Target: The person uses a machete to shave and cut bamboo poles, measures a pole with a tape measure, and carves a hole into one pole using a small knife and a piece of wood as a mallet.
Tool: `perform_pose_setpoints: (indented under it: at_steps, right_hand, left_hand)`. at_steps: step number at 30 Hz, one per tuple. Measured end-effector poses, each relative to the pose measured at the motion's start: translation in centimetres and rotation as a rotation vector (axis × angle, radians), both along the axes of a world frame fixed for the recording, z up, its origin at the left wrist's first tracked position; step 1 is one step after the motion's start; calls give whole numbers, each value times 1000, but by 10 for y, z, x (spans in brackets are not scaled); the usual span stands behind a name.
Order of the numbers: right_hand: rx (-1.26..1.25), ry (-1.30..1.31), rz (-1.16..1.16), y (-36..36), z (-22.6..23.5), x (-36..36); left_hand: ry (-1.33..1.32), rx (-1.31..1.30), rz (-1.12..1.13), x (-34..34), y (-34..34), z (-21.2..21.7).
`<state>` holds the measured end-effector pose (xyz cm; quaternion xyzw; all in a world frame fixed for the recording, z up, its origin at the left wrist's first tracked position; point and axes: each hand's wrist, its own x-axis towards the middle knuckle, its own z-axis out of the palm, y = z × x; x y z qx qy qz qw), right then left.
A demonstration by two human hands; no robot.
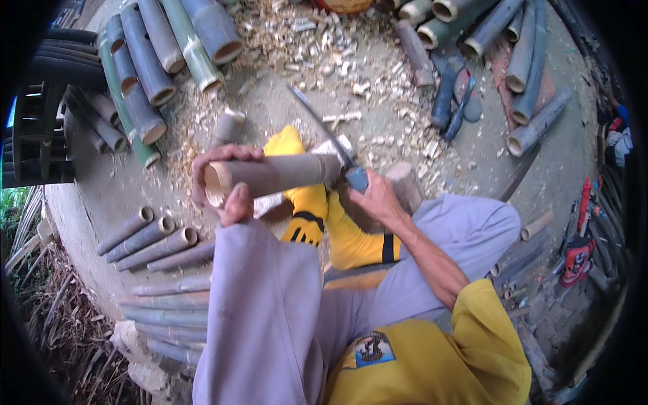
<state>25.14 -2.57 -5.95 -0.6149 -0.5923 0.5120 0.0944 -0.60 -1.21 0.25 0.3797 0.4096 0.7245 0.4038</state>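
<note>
My left hand wraps around the near end of a brownish bamboo tube, fingers over the top and thumb below the open rim. The tube lies roughly level across my feet in yellow socks, its far end pointing right. My right hand is closed on the blue-grey handle of a long knife. The blade runs up and to the left, passing close by the tube's right end; whether it touches the bamboo I cannot tell. A wooden block sits just right of my right hand.
Pale wood chips litter the ground ahead. Bamboo tubes lie in rows at the upper left, with more tubes at lower left and others at upper right. Dark-handled tools rest near those, and a red bag stands far right.
</note>
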Motion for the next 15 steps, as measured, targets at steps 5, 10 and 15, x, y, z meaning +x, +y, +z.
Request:
perform_pose_setpoints:
  at_steps: [5, 10, 15]
  right_hand:
    - [438, 234, -162, 0, 51, -16]
    - [42, 37, -33, -11, -22, -7]
    - [30, 55, -32, -7, 9, -12]
  left_hand:
    - [228, 2, -17, -23, -11, -6]
    - [304, -237, 135, -9, 2, 9]
    - [-97, -189, 420, 20, 15, 20]
